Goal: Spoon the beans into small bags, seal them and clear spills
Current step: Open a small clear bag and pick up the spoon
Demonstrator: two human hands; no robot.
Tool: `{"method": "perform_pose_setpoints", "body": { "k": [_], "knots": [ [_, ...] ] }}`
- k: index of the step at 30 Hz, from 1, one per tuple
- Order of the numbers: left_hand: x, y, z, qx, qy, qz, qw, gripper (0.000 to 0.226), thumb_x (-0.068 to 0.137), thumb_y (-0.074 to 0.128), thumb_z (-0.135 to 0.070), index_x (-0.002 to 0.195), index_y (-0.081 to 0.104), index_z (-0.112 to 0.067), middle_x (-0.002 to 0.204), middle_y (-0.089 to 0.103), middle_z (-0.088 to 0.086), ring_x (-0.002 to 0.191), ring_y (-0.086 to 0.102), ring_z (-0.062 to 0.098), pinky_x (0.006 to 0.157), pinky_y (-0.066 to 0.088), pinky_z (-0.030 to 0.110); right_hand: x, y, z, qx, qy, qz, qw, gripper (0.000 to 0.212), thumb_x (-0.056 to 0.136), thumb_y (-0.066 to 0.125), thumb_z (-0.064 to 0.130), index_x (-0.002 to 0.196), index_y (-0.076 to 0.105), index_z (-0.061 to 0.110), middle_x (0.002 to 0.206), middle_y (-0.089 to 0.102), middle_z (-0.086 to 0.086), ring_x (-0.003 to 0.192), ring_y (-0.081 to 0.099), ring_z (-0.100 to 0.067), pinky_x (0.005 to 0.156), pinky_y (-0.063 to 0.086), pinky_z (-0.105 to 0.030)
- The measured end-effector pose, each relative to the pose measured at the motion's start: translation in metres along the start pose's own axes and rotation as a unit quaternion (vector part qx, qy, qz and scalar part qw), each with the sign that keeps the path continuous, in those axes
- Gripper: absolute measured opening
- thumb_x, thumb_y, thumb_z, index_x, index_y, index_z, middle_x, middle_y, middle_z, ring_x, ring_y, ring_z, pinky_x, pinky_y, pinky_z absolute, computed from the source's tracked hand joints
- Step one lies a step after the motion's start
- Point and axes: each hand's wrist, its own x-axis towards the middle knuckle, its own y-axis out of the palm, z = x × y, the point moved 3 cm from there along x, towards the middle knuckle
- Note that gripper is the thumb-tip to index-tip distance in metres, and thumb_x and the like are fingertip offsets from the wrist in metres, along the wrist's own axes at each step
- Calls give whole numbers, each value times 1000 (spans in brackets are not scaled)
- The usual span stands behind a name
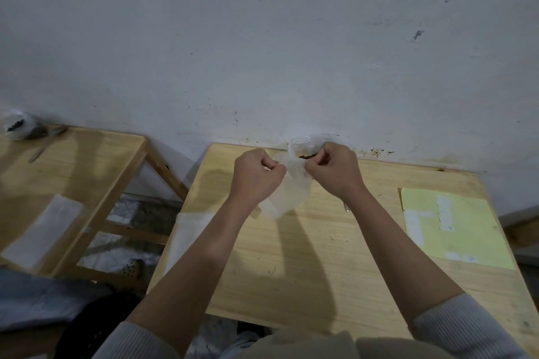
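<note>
A small clear plastic bag (pixel 287 192) hangs between my two hands above the wooden table (pixel 320 256). My left hand (pixel 255 176) pinches its top edge on the left, and my right hand (pixel 335 172) pinches it on the right. The bag looks empty and limp. Just behind my hands, against the wall, stands a larger clear bag (pixel 309 144) with dark brown beans showing inside. A spoon handle tip (pixel 346 207) peeks out from under my right wrist; the rest of the spoon is hidden.
A yellow sheet with white labels (pixel 449 227) lies at the table's right. Flat clear bags (pixel 189 237) rest at its left edge. A second wooden table (pixel 73 172) on the left carries a bag of beans (pixel 19 125), a spoon (pixel 46 141) and a white sheet (pixel 43 230).
</note>
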Motion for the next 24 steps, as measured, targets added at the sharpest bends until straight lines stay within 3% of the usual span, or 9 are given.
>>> {"method": "perform_pose_setpoints", "body": {
  "k": [4, 7, 9, 11, 14, 17, 20, 24],
  "knots": [
    [3, -2, -9, -20, 49, 24, 998, 12, 75, 67, -12, 69, 58, -16, 99, 68, -5, 100, 62, 3, 88, 48, 25, 0, -1, 8, 76, -56, 55, 994, 9, 78, 62, -7, 72, 58, -2, 68, 65, -17, 62, 69, -20, 55, 50, -26],
    [2, -2, -13, -7, 110, 48, 993, 10, 81, 69, -17, 87, 61, -15, 128, 55, -10, 120, 43, -5, 102, 31, 18, 0, -2, 12, 58, -72, 76, 993, 15, 83, 58, -9, 81, 70, 0, 73, 68, -6, 61, 67, -5, 62, 52, -18],
    [-2, -1, -15, -46, 132, 94, 986, 33, 81, 73, -24, 108, 56, -17, 134, 51, -13, 122, 38, -14, 106, 30, 15, -1, -2, 14, 45, -75, 72, 994, 18, 84, 58, -6, 88, 73, 3, 78, 68, 3, 63, 63, 6, 65, 49, -9],
    [-3, 1, -14, -53, 139, 138, 979, 68, 70, 81, -39, 124, 44, -24, 141, 43, -18, 129, 33, -10, 108, 30, 18, 0, -4, 15, 59, -69, 61, 994, 19, 83, 60, -5, 89, 74, 6, 82, 69, 2, 66, 62, 5, 67, 50, -9],
    [-4, 4, -11, 29, 168, 151, 974, 113, 50, 84, -60, 142, 22, -35, 147, 27, -21, 138, 23, 1, 115, 24, 43, 1, -7, 16, 93, -49, 48, 993, 13, 80, 69, 1, 88, 74, 9, 82, 71, -3, 71, 66, -11, 64, 52, -13],
    [-2, 9, -10, 106, 198, 142, 964, 136, 44, 82, -66, 150, 5, -29, 145, 19, -11, 136, 20, 8, 113, 26, 51, -1, -8, 21, 119, -23, 49, 991, 12, 75, 77, 7, 87, 74, 8, 75, 69, -5, 60, 63, -6, 51, 47, -14],
    [-2, 12, -5, 147, 219, 112, 958, 136, 44, 80, -64, 150, 8, -20, 138, 19, -5, 131, 24, 15, 109, 32, 47, -3, -10, 26, 152, 4, 72, 986, 15, 75, 78, 8, 87, 73, 1, 67, 66, -4, 52, 60, -3, 45, 46, -15],
    [-2, 10, -1, 147, 244, 50, 957, 122, 47, 72, -64, 147, 22, -15, 132, 25, -2, 124, 28, 11, 106, 33, 38, -4, -12, 26, 149, 12, 127, 981, 15, 84, 70, 14, 74, 73, 3, 63, 66, -1, 59, 63, -11, 54, 53, -25]
  ]
}}
